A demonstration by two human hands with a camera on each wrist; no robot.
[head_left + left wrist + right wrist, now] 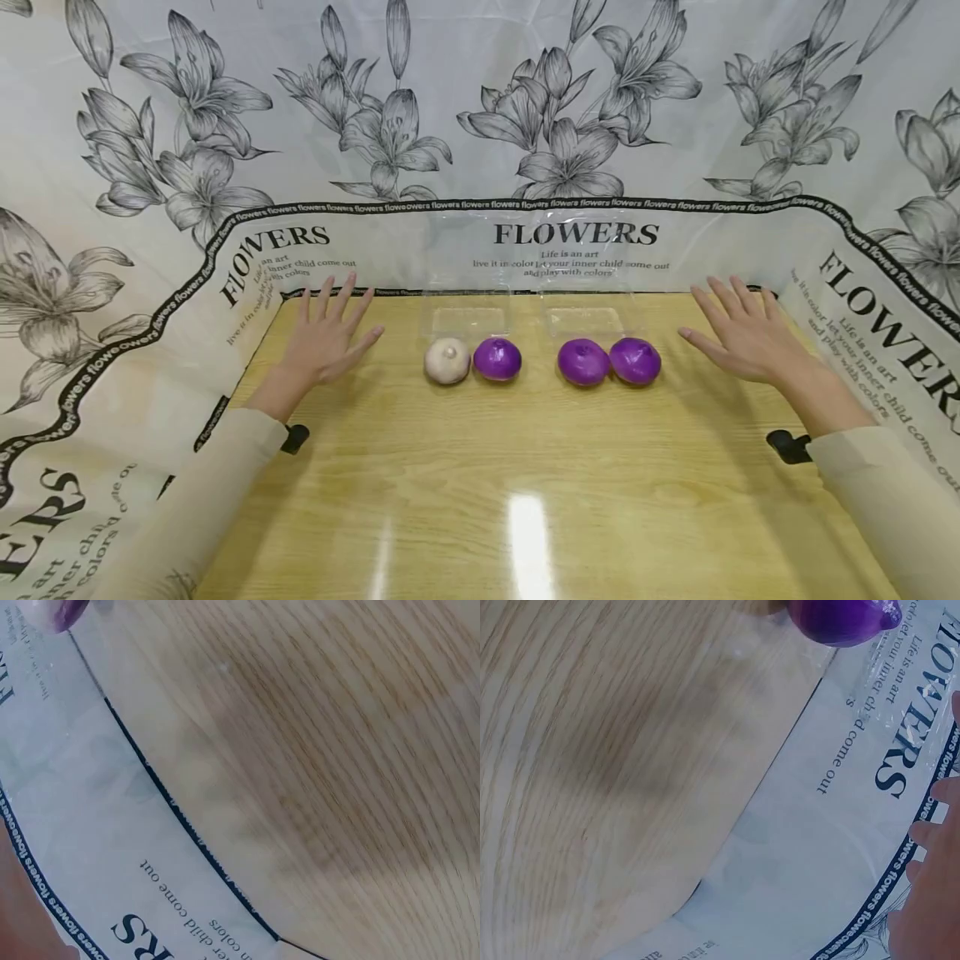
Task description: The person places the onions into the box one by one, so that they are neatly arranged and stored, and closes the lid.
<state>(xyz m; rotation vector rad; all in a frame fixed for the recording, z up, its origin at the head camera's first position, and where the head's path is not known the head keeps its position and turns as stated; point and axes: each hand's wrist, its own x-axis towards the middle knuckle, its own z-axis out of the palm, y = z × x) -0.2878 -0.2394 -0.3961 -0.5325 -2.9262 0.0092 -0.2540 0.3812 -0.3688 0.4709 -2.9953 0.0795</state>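
A whitish bulb [447,361] and a glossy purple onion [497,359] sit side by side on the wooden table. Right of them are two more purple onions, one [583,362] beside the other [635,361]. My left hand [327,336] is spread with straight fingers, left of the whitish bulb and apart from it. On the other side my right hand [742,332] is spread the same way, right of the rightmost onion. Both hands hold nothing. The right wrist view catches a purple onion [840,619] at its top edge.
Behind the row stand two clear plastic boxes, a left one [471,321] and a right one [587,321], with transparent lids raised against the cloth. A white flower-printed cloth [390,250] rises along the back and sides of the table [450,483].
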